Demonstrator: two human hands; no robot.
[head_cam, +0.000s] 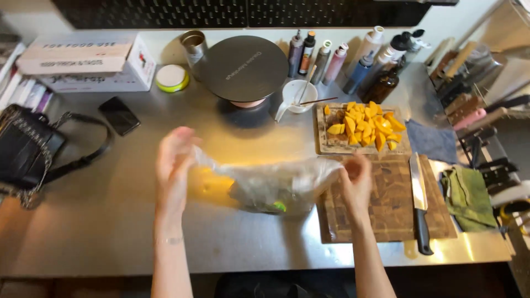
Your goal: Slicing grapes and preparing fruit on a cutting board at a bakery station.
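Head view: both hands stretch clear plastic bag (pixel 276 185) over steel bench (pixel 110 221). Left hand (pixel 172 160) grips bag's left end, blurred; right hand (pixel 356 179) pinches right end, above dark cutting board (pixel 386 204). Bag holds greenish scraps. Knife (pixel 419 204) on board's right side. Small board w/ orange fruit chunks (pixel 367 127) behind.

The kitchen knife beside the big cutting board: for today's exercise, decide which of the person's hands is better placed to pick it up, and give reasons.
Probably the right hand: it is over the large cutting board, and the knife lies along that board's right edge. The left hand grips the plastic bag on the far side.
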